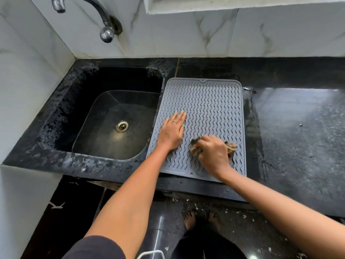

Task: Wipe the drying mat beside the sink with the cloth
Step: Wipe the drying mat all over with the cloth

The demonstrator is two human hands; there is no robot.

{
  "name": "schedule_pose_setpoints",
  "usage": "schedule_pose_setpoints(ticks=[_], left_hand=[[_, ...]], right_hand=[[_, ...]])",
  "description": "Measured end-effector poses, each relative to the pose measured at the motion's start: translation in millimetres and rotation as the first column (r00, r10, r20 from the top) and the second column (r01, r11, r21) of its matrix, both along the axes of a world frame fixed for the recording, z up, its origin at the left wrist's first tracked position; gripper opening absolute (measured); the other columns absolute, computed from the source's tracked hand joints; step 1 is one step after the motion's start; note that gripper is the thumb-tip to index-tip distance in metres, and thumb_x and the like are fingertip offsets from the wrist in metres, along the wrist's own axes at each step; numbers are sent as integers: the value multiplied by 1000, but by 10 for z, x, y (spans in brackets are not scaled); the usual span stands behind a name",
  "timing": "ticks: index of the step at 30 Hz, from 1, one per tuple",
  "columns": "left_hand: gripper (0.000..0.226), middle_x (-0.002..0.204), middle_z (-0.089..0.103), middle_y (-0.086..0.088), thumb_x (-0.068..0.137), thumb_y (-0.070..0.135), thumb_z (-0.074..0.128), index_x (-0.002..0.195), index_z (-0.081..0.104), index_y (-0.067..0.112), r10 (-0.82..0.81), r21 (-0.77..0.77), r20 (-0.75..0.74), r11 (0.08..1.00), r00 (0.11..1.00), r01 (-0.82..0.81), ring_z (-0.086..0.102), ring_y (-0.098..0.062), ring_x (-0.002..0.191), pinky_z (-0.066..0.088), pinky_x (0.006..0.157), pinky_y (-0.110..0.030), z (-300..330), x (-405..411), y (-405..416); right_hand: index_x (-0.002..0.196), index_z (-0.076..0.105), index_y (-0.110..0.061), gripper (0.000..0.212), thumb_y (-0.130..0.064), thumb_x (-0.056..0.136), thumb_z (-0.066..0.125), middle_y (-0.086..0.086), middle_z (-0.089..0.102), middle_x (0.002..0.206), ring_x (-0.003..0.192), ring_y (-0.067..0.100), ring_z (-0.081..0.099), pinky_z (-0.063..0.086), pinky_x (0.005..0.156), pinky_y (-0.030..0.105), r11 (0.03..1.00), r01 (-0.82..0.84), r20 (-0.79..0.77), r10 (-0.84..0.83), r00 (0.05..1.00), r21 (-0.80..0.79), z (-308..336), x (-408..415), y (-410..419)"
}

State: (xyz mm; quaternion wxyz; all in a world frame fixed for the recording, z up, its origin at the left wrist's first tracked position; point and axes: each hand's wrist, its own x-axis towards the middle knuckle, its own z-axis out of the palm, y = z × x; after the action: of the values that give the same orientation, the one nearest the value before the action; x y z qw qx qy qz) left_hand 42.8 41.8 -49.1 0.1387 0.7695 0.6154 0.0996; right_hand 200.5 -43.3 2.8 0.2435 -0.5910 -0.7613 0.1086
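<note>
A grey ribbed drying mat (209,101) lies on the black counter just right of the sink (112,128). My left hand (172,130) rests flat on the mat's left side, fingers spread, holding nothing. My right hand (212,156) is closed around a bunched brown cloth (195,149) pressed onto the mat's near right part. Cloth ends stick out on both sides of the fist.
The black sink has a metal drain (122,126) and a chrome tap (97,14) on the tiled wall above. Wet black counter (298,128) stretches to the right of the mat. The counter's front edge runs just below the mat, with dark floor underneath.
</note>
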Motion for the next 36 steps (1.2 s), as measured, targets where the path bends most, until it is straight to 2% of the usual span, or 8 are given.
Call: schedule_pose_setpoints(ticks=[4,13,18,22,24,27,31,36], left_hand=[[51,159,17,4,101,25,27,151,17,21,4,1,-9,1000,1000,-4,11,-15,148,6,120,-36,17,9,-4],[57,161,7,2,100,32,28,152,7,20,-3,-26,-80,1000,997,1,4,-17,149,1,121,-40,50,35,-67],[56,161,12,2,100,32,30,152,13,20,1,-9,-62,1000,998,-2,9,-17,148,4,121,-39,69,49,-74],[57,159,19,2,98,31,36,151,20,20,1,-20,6,1000,1000,-1,14,-18,147,8,120,-39,95,35,-41],[54,154,33,2,94,30,45,146,34,21,37,-12,106,999,994,-36,28,-18,142,19,118,-37,136,6,15],[45,140,50,2,89,24,53,134,51,22,127,84,232,985,964,-150,45,-19,128,33,106,-35,204,-67,195],[46,141,49,3,89,22,51,135,49,23,205,112,218,966,954,-233,44,-18,127,36,102,-35,231,-161,584],[52,152,36,-4,93,12,43,145,35,16,128,8,242,991,962,-134,31,-17,140,20,115,-26,198,-139,1208]], right_hand=[[55,67,-9,11,0,61,70,3,60,55,49,23,53,41,47,25,992,-113,14,113,993,-52,57,-16,-496],[90,74,-4,24,8,72,63,10,71,88,74,29,60,50,65,38,998,-25,8,26,1000,-50,90,-110,-149],[57,67,-8,17,6,59,57,4,62,61,55,26,51,37,48,30,985,-168,133,161,978,42,-28,-70,-525],[77,77,-17,25,-5,63,60,1,70,74,72,26,61,48,60,32,953,-169,146,210,967,-253,131,-101,-363],[78,76,-15,24,-4,68,57,4,72,79,75,22,63,51,67,30,864,-136,-104,98,990,-484,216,-30,-150],[66,71,-10,22,3,76,57,8,67,64,55,21,61,51,52,28,643,-156,-567,-503,652,-750,285,147,202],[88,55,-7,32,1,60,42,17,48,76,56,26,42,33,54,28,344,-471,-438,-893,102,-812,276,333,592],[88,58,-1,17,11,77,53,15,54,59,45,23,50,46,41,26,470,-379,-533,-843,75,-797,428,248,1144]])
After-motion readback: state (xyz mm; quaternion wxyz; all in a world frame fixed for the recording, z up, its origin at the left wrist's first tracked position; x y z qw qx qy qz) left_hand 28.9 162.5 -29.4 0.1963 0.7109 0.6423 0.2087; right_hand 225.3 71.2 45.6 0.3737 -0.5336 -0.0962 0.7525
